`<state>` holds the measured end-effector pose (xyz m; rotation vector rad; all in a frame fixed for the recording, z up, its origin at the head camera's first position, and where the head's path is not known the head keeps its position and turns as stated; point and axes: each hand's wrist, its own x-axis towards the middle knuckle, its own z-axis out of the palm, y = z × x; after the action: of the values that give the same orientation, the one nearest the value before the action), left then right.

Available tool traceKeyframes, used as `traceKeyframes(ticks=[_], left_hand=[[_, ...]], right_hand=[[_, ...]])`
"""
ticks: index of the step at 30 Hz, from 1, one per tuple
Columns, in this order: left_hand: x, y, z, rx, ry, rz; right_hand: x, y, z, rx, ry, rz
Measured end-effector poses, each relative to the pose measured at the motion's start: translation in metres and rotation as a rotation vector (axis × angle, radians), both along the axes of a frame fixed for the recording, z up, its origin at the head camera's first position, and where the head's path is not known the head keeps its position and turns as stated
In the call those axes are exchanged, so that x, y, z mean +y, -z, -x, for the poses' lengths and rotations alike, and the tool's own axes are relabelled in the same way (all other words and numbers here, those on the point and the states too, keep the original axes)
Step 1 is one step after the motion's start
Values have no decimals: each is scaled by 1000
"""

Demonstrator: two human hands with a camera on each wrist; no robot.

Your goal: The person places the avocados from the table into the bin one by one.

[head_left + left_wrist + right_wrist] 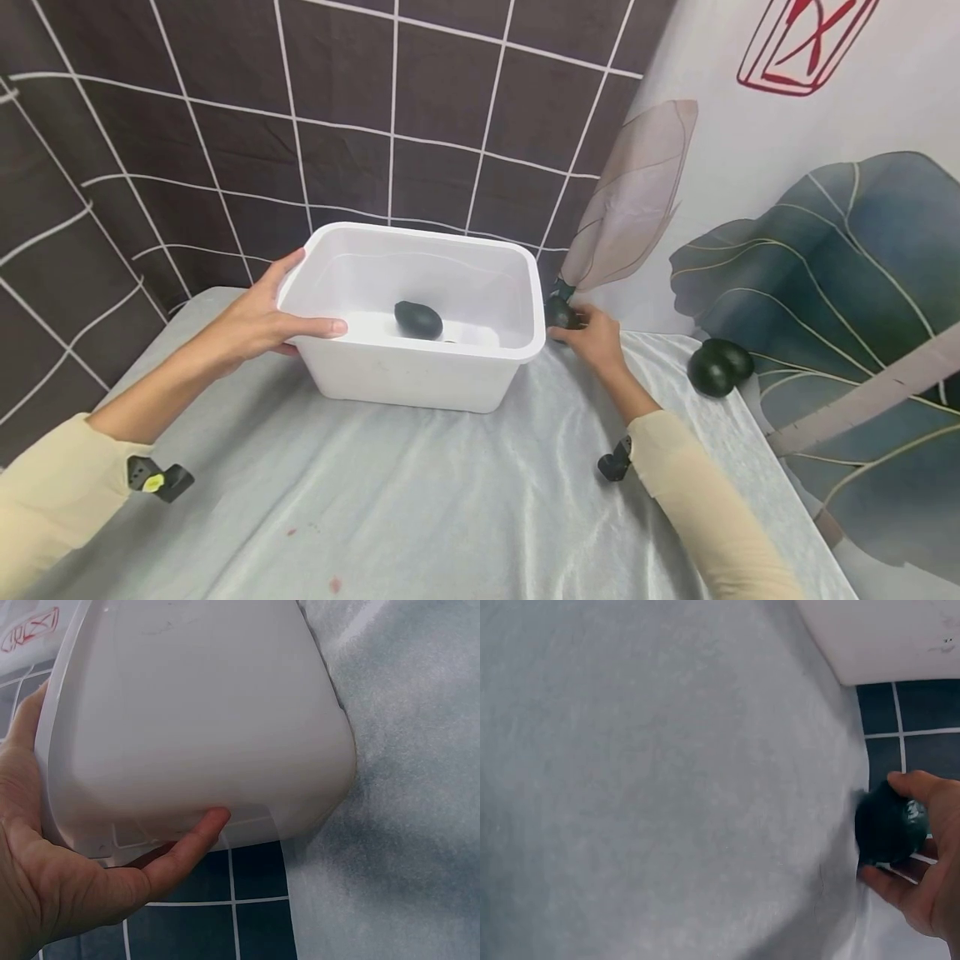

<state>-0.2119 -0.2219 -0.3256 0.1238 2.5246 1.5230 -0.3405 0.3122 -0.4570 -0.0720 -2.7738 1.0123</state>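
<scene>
A white plastic tub (408, 375) stands on the cloth-covered table. My left hand (262, 312) grips its left end, the thumb lying over the front rim. From the left wrist view, that hand (82, 862) has one finger stretched along the tub's underside of the rim. Inside the tub lies one dark green avocado (418, 320). Just right of the tub, my right hand (596, 333) holds another avocado (558, 312) between thumb and fingers. The right wrist view shows this avocado (889, 825) close against the cloth near its far edge.
Two more avocados (712, 371) sit together at the table's right edge. A dark curtain with white grid lines (450, 108) hangs behind the tub, and a leaf-printed white curtain (825, 275) hangs at the right. Wrinkled pale grey cloth (405, 492) covers the table.
</scene>
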Motion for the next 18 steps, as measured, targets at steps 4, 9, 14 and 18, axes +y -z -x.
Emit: traceKeyframes(ticks=[4,9,14,18], left_hand=[[2,1,0,-1,-1,7],[3,2,1,-3,3,2],[2,1,1,-1,-3,6],[1,0,2,4,-7,17]], right_hand=[[-15,-30,-27,-3,7,50],[-28,-75,-57,95,-2,121],[-39,-120,-67,199,-23,220],[-58,-151,-69,273,-86,297]])
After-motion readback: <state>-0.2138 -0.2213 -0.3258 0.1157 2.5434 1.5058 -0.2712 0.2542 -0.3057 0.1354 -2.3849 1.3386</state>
